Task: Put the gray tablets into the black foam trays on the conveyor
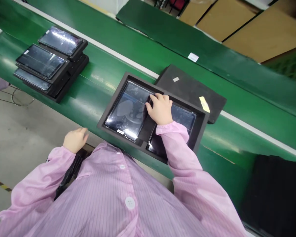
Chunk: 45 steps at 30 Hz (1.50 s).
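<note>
Right hand [160, 108] at a corner of the left tablet [127, 110]

From my end of the feed I have the right hand over the middle of a black foam tray [113, 100], near the centre of the frame, its fingers spread and thumb held apart, not clamped on anything I can see. Its fingertips are at the upper right corner of the film-covered left tablet; whether they press on it or hover just above, I cannot tell.

The relation I go by is this: the left tablet lies to the left of that hand and slightly lower in the frame, flat in its compartment, its long axis slanting from upper right to lower left, a white label [120, 132] at its lower end. The right hand is much the nearer one. The left hand [75, 140] is well apart, lower left of the frame, beyond the near edge of the green bench [101, 82], fingers loosely curled; its palm is hidden from me, so I cannot tell whether it grips something.

I also have the right tablet [184, 117] in the neighbouring compartment, on the same slant, partly covered by the pink right sleeve [187, 161]. Just behind the tray is a dark foam block [187, 87] with a yellow label [204, 104], and upper left I see stacked trays [66, 87] bearing more tablets [41, 61]
</note>
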Motion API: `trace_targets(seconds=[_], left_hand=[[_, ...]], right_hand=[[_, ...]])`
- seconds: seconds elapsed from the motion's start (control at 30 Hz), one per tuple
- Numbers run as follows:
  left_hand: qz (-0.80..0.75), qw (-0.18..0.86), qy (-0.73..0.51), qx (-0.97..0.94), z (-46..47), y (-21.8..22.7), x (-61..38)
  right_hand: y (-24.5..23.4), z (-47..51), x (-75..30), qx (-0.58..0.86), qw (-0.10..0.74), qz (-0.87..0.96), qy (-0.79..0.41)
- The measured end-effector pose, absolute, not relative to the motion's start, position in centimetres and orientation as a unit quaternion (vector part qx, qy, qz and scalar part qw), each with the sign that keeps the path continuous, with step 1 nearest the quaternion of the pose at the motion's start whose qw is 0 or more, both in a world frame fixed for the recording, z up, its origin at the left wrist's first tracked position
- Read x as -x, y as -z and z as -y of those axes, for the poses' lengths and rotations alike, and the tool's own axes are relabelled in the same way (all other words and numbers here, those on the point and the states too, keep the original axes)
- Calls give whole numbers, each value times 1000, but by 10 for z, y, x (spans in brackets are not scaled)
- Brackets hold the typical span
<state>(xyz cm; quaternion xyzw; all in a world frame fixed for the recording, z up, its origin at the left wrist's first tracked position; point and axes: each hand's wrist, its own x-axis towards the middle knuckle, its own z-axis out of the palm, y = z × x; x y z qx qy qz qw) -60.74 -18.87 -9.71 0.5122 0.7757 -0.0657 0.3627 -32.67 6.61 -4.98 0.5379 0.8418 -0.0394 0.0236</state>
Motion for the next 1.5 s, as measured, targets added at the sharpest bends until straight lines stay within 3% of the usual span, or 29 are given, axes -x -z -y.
trace_targets(seconds=[0.07, 0.17, 0.27, 0.43, 0.63, 0.83, 1.03, 1.17, 1.33, 1.5], left_hand=[[-785, 189, -73, -586, 167, 75, 603], [-645, 91, -217, -727, 133, 61, 595], [-519, 117, -196, -824, 105, 66, 589], [-459, 195, -98, -861, 72, 67, 590], [-397, 152, -34, -905, 55, 54, 589], [-369, 130, -107, -914, 63, 67, 598], [-381, 82, -189, -901, 72, 71, 602], [-517, 27, -313, -796, 79, 87, 588], [-653, 115, -440, -606, 96, 111, 573], [-609, 144, -382, -680, 108, 114, 579]], right_hand=[[47, -56, 331, -527, 34, -848, 49], [44, -41, 333, -508, 39, -858, 67], [42, -31, 329, -498, 44, -861, 90], [33, -31, 313, -492, 34, -857, 146], [12, -30, 290, -557, -15, -801, 217], [-4, -7, 258, -620, 2, -725, 300], [14, 1, 259, -653, -55, -684, 320], [28, 0, 265, -668, -133, -646, 344], [39, -6, 260, -690, -276, -560, 366], [34, -23, 276, -662, -280, -527, 455]])
